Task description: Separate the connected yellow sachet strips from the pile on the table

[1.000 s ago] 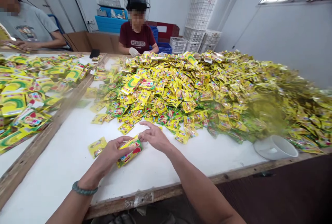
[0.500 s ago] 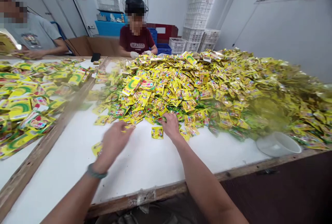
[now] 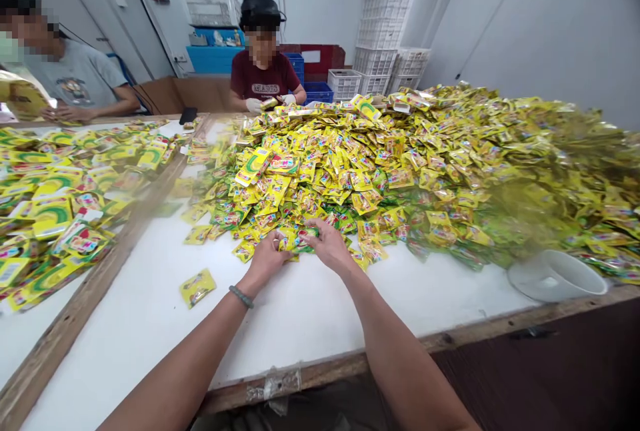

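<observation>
At the front edge of a big heap of small candy packets [image 3: 340,158], my two hands are close together. My left hand [image 3: 269,259], with a beaded bracelet at the wrist, has its thumb and fingers closed on a yellow packet [image 3: 287,239]. Just right of it, my right hand [image 3: 327,244] pinches a green and red packet [image 3: 307,236]. The two packets almost touch, and the fingertips are partly hidden behind them. A single yellow packet [image 3: 198,288] lies apart on the white tabletop [image 3: 280,324], left of my left hand.
A wooden divider [image 3: 100,278] separates larger yellow packs [image 3: 53,214] on the left. A translucent round tub [image 3: 555,278] stands at the right front edge. Across the table sits a person in a maroon shirt [image 3: 265,78]; another person [image 3: 85,78] works at left. White crates [image 3: 387,24] are stacked behind.
My left hand has moved right and forward to the heap, beside my right hand, leaving a yellow packet behind on the table. The packet near my right hand is now between both hands.
</observation>
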`<move>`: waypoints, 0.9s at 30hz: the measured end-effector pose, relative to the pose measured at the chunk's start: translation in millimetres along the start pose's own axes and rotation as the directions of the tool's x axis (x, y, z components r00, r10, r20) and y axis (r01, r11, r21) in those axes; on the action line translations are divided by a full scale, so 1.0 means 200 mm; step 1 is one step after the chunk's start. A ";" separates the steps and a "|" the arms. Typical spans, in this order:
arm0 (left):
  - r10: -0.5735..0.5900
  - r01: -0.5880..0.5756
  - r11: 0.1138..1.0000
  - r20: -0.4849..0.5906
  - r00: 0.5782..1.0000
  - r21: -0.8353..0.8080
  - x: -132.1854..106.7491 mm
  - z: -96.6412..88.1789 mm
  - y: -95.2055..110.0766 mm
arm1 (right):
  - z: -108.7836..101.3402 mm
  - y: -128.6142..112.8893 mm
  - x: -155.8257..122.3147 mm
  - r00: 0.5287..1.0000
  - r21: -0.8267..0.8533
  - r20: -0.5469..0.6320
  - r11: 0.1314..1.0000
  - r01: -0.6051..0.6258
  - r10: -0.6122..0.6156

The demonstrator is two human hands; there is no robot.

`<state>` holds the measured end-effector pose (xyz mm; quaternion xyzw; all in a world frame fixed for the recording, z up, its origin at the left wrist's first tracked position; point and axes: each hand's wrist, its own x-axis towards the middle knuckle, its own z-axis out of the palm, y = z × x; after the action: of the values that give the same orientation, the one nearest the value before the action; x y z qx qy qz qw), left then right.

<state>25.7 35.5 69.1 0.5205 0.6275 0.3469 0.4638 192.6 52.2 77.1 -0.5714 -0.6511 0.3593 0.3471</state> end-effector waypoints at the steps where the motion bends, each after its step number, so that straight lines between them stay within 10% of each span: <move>1: 0.002 0.004 0.993 0.049 0.999 -0.120 -0.02 -0.03 0.00 | 0.01 0.00 -0.01 0.999 0.042 0.037 0.999 0.002 -0.004; 6: -0.024 0.091 0.911 0.169 0.985 -0.402 -0.16 -0.11 0.05 | 0.06 -0.04 -0.06 0.989 0.141 0.132 0.989 0.054 -0.072; 10: -0.061 0.080 0.902 0.058 0.996 -0.424 -0.19 -0.10 0.06 | 0.10 -0.07 -0.09 0.979 0.231 0.183 0.972 0.048 -0.092; 15: -0.100 0.092 0.782 0.022 0.995 -0.616 -0.17 -0.08 0.02 | 0.12 -0.06 -0.07 0.953 0.602 0.289 0.792 -0.105 -0.094; 20: -0.065 -0.039 0.771 -0.139 0.988 -0.636 -0.13 -0.07 0.01 | 0.14 -0.07 -0.07 0.998 0.465 0.045 0.883 -0.061 0.045; 23: -0.006 -0.106 0.801 -0.186 0.983 -0.589 -0.12 -0.05 0.04 | 0.15 -0.10 -0.08 0.984 0.465 0.150 0.872 -0.152 0.091; 27: 0.062 -0.043 0.896 0.030 0.998 -0.442 -0.05 -0.11 0.14 | 0.12 -0.12 -0.09 0.962 0.507 0.239 0.828 -0.240 0.132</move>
<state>14.2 33.1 104.6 0.4259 0.5081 0.4811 0.5736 161.9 31.4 84.0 -0.4763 -0.4977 0.6112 0.3898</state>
